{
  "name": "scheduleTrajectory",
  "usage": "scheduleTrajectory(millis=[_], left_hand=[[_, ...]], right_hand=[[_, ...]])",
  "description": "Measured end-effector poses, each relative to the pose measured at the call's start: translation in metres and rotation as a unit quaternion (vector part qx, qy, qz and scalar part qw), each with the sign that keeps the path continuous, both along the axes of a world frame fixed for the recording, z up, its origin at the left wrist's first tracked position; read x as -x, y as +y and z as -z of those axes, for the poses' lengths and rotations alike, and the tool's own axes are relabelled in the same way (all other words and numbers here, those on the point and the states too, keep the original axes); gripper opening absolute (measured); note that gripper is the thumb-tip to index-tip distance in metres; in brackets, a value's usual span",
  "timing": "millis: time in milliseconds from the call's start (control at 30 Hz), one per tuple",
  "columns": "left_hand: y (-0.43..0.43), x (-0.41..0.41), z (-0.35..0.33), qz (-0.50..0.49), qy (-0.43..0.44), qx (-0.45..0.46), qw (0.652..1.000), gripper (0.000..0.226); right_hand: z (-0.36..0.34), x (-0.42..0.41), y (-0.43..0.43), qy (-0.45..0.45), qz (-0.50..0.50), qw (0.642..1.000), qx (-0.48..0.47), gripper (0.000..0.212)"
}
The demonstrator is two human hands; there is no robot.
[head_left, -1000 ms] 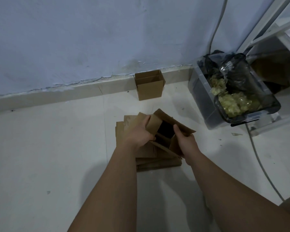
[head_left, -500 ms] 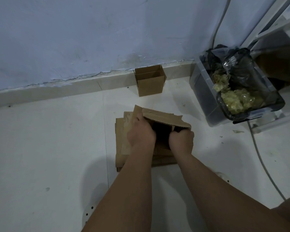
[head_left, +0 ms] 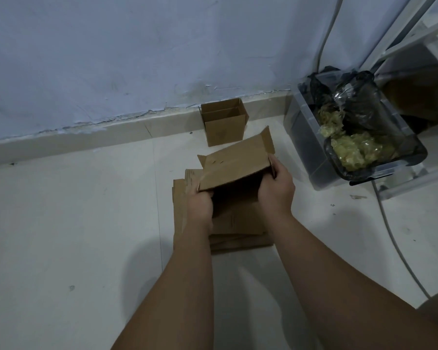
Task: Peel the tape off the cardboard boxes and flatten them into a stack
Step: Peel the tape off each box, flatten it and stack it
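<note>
Two hands grip one cardboard box [head_left: 234,165] | left hand [head_left: 200,205] pinches near corner | right hand [head_left: 276,190] curls round right edge | box above flattened stack [head_left: 238,228] (second box [head_left: 224,122] by wall)

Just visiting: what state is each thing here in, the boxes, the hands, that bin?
held box, partly collapsed, dark inside showing, lifted over the stack.
left hand, gripping the held box's near left corner.
right hand, gripping its right edge.
stack, flattened cardboard lying on the floor.
small box, upright against the wall, top open.
bin, lidless, holding a black bag and yellowish wads.
</note>
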State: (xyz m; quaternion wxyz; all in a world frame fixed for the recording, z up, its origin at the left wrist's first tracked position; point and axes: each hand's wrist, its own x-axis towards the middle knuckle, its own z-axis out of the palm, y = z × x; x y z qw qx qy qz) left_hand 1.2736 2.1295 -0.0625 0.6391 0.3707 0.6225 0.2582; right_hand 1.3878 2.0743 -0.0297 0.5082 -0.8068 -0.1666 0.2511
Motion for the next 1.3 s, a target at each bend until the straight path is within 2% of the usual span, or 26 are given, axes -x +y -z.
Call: scheduleTrajectory(millis=[67,133,200,300,367,433,500,533,600,667,733,833,867,933,1000,1067,1200,1300], left_hand=[[-0.003,0.003,0.003,0.024,-0.044,-0.019,0.999,0.051],[-0.006,0.003,0.006,0.090,-0.068,-0.052,0.992,0.058],[-0.010,0.001,0.006,0.182,-0.050,-0.075,0.979,0.058],[-0.013,-0.004,0.010,0.317,-0.009,-0.102,0.943,0.080],[-0.017,-0.007,0.011,0.362,0.022,-0.106,0.926,0.089],[-0.020,-0.009,0.009,0.318,0.003,-0.072,0.945,0.084],[-0.022,-0.008,0.009,0.211,-0.024,-0.024,0.977,0.083],[-0.021,-0.007,0.010,0.161,-0.008,-0.009,0.987,0.082],[-0.017,-0.003,0.012,0.079,0.034,0.039,0.996,0.083],[-0.015,0.001,0.013,0.045,0.044,0.093,0.994,0.083],[-0.014,0.004,0.015,0.042,0.055,0.095,0.993,0.080],[-0.008,0.009,0.021,0.050,0.102,0.014,0.993,0.081],[-0.004,0.010,0.022,0.065,0.128,-0.019,0.990,0.083],[0.005,0.013,0.024,0.098,0.185,-0.070,0.975,0.086],[0.010,0.016,0.028,0.126,0.223,-0.106,0.961,0.087],[0.012,0.018,0.036,0.143,0.252,-0.122,0.949,0.088],[0.006,0.019,0.058,0.178,0.378,-0.064,0.906,0.093],[-0.001,0.017,0.071,0.190,0.412,-0.031,0.891,0.092]], right_hand=[[-0.007,-0.008,0.008,0.050,-0.003,0.999,-0.017,0.042],[-0.011,-0.013,0.012,0.102,-0.001,0.993,-0.054,0.035],[-0.013,-0.016,0.014,0.150,0.010,0.985,-0.085,0.028],[-0.013,-0.021,0.014,0.269,0.055,0.952,-0.135,0.018],[-0.013,-0.024,0.012,0.316,0.084,0.933,-0.149,0.013],[-0.010,-0.027,0.010,0.349,0.107,0.917,-0.161,0.013],[-0.008,-0.027,0.007,0.375,0.118,0.903,-0.171,0.014],[-0.007,-0.025,0.006,0.389,0.124,0.896,-0.177,0.014],[-0.006,-0.021,0.005,0.413,0.129,0.882,-0.186,0.015],[-0.005,-0.020,0.003,0.426,0.132,0.875,-0.187,0.017],[-0.001,-0.022,0.001,0.445,0.134,0.865,-0.191,0.024],[0.006,-0.025,-0.007,0.464,0.147,0.848,-0.210,0.037],[0.009,-0.025,-0.009,0.459,0.160,0.849,-0.206,0.040],[0.019,-0.020,-0.014,0.401,0.205,0.882,-0.136,0.038],[0.033,-0.016,-0.020,0.276,0.232,0.933,-0.015,0.025],[0.051,-0.014,-0.027,0.173,0.226,0.955,0.077,0.012],[0.081,-0.012,-0.037,0.098,0.077,0.976,0.177,0.042],[0.099,-0.009,-0.039,0.037,-0.069,0.967,0.240,0.062]])
